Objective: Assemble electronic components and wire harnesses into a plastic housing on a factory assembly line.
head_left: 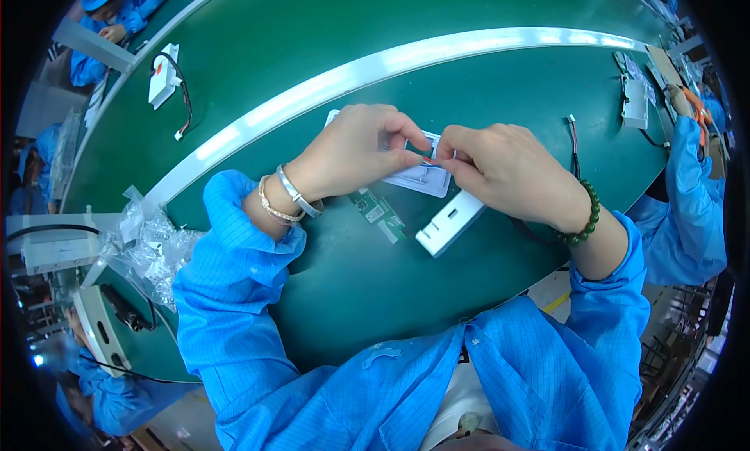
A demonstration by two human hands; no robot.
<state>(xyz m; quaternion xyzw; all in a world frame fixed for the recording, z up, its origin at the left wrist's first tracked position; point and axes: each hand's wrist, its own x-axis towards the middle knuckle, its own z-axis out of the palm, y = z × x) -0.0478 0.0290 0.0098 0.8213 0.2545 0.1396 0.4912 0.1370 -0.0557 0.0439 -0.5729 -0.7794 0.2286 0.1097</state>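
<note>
Far to the left a white module with a wire loop lies on the green bench, and nearer in, the left hand pinches down on the flat white housing at bench centre, beside a small green circuit board and a white rectangular cover whose long axis slants from lower left to upper right. The right hand is closed on the thin red and black wires at the housing's right edge, so I judge the wiring step is in hand. Seating that lead seems to call for a steady, fine push while the left hand pins the housing.
</note>
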